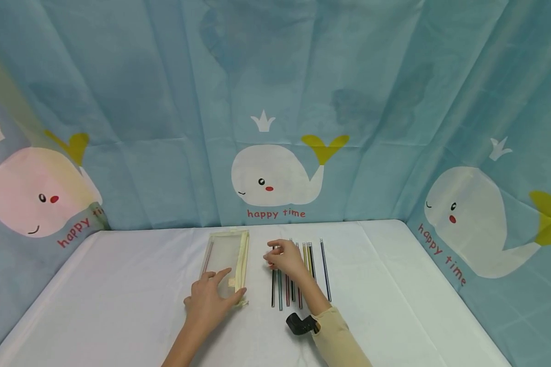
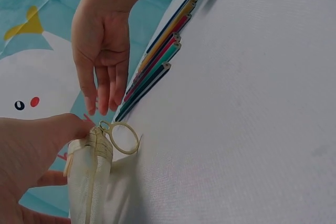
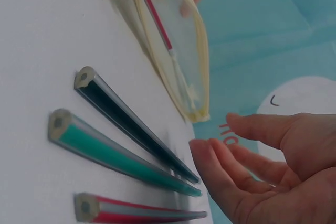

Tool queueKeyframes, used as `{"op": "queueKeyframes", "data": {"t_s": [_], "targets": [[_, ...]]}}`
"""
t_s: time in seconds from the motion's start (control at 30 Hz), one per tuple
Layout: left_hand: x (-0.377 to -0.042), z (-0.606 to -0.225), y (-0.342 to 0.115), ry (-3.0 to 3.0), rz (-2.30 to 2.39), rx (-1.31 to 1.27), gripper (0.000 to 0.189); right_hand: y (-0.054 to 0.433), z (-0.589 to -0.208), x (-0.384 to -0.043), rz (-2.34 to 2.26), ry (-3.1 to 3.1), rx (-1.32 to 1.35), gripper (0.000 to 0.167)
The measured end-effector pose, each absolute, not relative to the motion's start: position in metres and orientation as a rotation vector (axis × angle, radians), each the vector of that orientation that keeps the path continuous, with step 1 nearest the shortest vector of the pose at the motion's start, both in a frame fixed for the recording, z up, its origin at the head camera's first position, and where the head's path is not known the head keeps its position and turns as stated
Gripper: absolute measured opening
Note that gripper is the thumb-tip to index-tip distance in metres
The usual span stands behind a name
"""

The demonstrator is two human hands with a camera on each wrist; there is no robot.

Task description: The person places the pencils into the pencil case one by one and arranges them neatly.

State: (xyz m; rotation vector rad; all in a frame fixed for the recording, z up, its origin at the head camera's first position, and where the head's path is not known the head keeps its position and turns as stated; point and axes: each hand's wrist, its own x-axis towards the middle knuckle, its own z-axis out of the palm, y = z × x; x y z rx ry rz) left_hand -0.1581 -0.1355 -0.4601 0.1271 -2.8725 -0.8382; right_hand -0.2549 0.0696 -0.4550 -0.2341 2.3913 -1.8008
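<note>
A pale mesh zip pouch [image 1: 243, 244] with cream edging lies flat on the table. My left hand [image 1: 208, 300] grips its near part, thumb at the zipper side and fingers across the mesh. A ring-shaped zipper pull [image 2: 125, 138] hangs by the thumb. Inside the pouch a red pencil [image 3: 156, 14] shows through the mesh. To the right, several pencils [image 1: 326, 270] lie side by side in dark, green, red and yellow colours. Just above their left ones hovers my right hand [image 1: 286, 260], fingers loosely bent, with nothing between thumb and fingertips.
A white cloth covers the table [image 1: 395, 290]. Behind and at both sides hangs a blue curtain [image 1: 275, 66] printed with whales. A black device [image 1: 300, 324] is strapped at the right wrist, beside a beige sleeve [image 1: 342, 341].
</note>
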Motion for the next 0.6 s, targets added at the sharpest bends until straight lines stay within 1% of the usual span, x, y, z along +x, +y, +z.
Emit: {"op": "queueKeyframes", "data": {"t_s": [0.27,0.6], "targets": [[-0.1585,-0.4631,-0.1341,-2.863,-0.840,0.117,0.066,0.0758,-0.4524,-0.2498,-1.685,2.571,-0.159,0.042],[-0.1607,-0.4637,-0.1381,-2.872,-0.829,0.109,0.065,0.0667,-0.4565,-0.2515,-1.601,2.654,-0.171,0.040]]}}
